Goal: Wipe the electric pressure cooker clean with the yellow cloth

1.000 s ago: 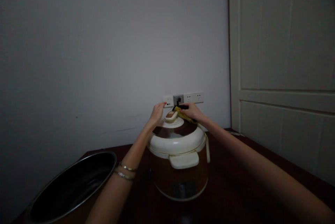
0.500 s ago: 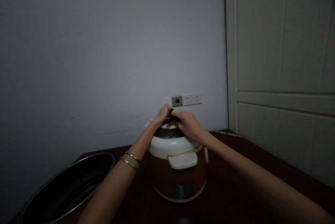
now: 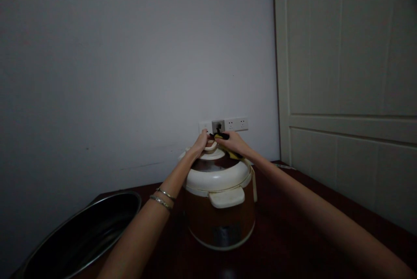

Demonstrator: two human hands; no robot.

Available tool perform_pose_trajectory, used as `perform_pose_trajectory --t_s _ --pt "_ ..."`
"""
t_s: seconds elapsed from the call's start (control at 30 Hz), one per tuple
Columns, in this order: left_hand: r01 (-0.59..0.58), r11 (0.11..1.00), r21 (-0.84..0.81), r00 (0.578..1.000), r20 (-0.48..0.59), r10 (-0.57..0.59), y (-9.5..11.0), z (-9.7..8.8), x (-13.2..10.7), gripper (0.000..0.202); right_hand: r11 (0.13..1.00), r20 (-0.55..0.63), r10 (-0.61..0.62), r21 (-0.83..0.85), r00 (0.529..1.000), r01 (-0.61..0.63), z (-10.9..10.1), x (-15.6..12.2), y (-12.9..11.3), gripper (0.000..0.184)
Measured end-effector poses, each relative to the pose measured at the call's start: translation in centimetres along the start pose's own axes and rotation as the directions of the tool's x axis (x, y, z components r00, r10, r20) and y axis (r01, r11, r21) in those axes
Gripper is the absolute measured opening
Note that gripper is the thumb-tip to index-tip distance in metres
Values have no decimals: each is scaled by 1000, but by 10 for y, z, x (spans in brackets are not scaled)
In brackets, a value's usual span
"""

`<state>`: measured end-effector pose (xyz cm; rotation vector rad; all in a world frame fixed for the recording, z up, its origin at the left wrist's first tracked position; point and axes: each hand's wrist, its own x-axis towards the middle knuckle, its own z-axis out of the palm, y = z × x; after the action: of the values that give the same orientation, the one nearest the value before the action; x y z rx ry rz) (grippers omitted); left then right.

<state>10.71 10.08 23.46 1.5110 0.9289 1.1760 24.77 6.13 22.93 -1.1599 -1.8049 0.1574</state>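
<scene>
A brown and white rice cooker (image 3: 220,214) stands upright in front of me, its white lid (image 3: 216,177) closed. My left hand (image 3: 199,143) is at the lid's top handle (image 3: 211,144), fingers curled against its left side and partly hidden. In my right hand (image 3: 235,142) is a black-and-yellow cloth (image 3: 235,154), pinched at the right of that handle. One part of the cloth hangs down over the lid's right slope, below the hand. Two bracelets circle my left wrist.
A large dark pan (image 3: 87,231) with a shiny rim lies at lower left. Behind the cooker, a wall carries a row of sockets (image 3: 236,124), with a black plug (image 3: 219,127) in the grey one. A pale panelled door (image 3: 332,53) stands right. The table (image 3: 286,222) is dark red.
My right hand has shifted slightly to the right and up from the lid handle, and more of the cloth shows below it. The left hand stays at the handle. The view has turned slightly.
</scene>
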Motion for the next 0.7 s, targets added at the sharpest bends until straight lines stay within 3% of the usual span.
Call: perform_pose_trajectory --t_s 0.17,0.27,0.43,0.5,0.63,0.7 --pt "0 1000 27 999 -43 1 -2 -2 3 58 986 -46 -162 31 986 164 1 -19 -4 22" --pt "-4 996 87 995 -97 12 -5 -4 6 59 968 -9 -242 59 970 242 -2 -25 -8 24" --pt "3 998 64 997 -80 2 -6 -5 8 60 985 -23 -167 -55 986 165 -2 -10 0 28" --pt "7 999 47 998 -63 -4 -5 -4 7 61 978 -33 -197 -76 980 194 -1 -9 1 29" --pt "0 997 76 998 -69 5 -5 -6 5 60 927 51 -374 24 926 373 -1 -23 -11 36" --pt "2 997 72 998 -59 2 -5 -6 4 60 908 126 -417 96 900 407 -6 -29 -19 37"
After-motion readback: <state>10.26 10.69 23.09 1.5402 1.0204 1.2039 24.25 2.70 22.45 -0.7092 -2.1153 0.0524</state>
